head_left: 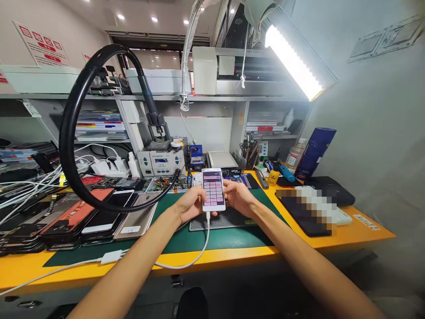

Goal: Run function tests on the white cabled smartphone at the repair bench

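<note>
A white smartphone (213, 190) is held upright between both hands, its lit screen showing a grid of light tiles. My left hand (191, 204) is closed around the phone's left edge, with the thumb at the lower left of the screen. On the other side, my right hand (239, 196) grips the right edge, thumb beside the screen. Fingers behind the phone are mostly hidden. A white charging cable (207, 235) is plugged into the phone's bottom end and curves down to the table edge. Under the hands lies a dark perforated mat (229, 221) on a green work mat (179, 243).
Stacked phones (96, 217) crowd the left side. A hot air station (161, 161) stands behind, its thick black hose (66, 128) arching over the phones. At right are a yellow bottle (273, 176), a blue can (315, 153) and a black tablet-like slab (299, 215). A bright lamp (292, 62) hangs above.
</note>
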A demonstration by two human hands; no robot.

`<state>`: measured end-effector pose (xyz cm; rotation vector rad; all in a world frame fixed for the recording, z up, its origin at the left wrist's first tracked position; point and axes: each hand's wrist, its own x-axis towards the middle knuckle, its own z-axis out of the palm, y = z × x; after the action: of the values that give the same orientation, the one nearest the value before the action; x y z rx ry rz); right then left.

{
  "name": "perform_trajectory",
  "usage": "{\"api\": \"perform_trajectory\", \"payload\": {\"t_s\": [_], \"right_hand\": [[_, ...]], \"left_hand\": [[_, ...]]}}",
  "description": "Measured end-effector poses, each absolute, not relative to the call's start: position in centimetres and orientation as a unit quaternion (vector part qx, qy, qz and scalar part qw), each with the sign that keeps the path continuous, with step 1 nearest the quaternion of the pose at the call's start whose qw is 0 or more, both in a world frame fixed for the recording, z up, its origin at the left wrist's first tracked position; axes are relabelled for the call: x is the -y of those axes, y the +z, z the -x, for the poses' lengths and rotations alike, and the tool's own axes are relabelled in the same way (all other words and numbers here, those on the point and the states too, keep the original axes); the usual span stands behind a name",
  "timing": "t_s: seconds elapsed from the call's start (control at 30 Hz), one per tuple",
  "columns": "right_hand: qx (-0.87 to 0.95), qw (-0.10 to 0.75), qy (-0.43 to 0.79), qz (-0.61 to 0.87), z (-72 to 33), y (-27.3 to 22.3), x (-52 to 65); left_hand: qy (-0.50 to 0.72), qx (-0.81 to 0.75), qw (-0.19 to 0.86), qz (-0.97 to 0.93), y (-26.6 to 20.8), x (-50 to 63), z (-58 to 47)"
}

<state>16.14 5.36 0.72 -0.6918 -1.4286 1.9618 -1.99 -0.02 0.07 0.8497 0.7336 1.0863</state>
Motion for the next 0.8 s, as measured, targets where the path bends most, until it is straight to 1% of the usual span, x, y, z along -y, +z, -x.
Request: {"api": "perform_trajectory", "payload": {"t_s": [0.8], "right_hand": [[0.529, 0.306, 0.748, 0.260, -16.03, 0.87, -5.24]], "left_hand": [[0.480, -0.363, 0.697, -0.390, 0.55, 0.44, 1.77]]}}
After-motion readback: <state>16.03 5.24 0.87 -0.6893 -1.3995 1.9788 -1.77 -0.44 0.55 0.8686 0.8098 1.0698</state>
